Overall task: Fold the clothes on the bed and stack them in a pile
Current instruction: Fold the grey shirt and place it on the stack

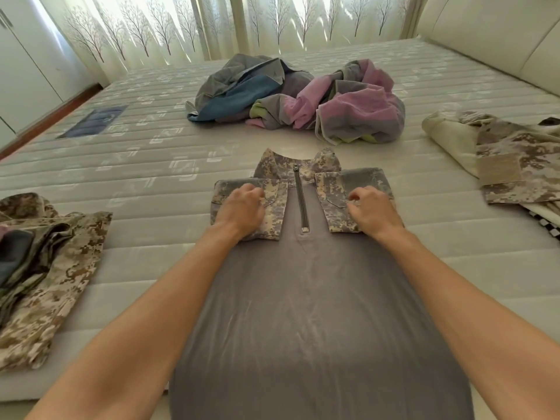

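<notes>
Nearby, crumpled jackets (pixel 300 101) and camouflage garments (pixel 45 268) flank the shirt (pixel 303 298).

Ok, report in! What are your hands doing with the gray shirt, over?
Left hand and right hand press the folded camo sleeves. Gray shirt flat, bottom unfolded. Nothing in the way.

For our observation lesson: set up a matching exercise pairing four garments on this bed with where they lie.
Things:
1. grey zip shirt
2. pink and grey jacket
3. tan camouflage shirt with patch
4. folded camouflage garment

Places:
A. left edge
B. far middle, crumpled
C. under both hands
D. right edge

Pairs: 1-C, 2-B, 3-D, 4-A
</notes>
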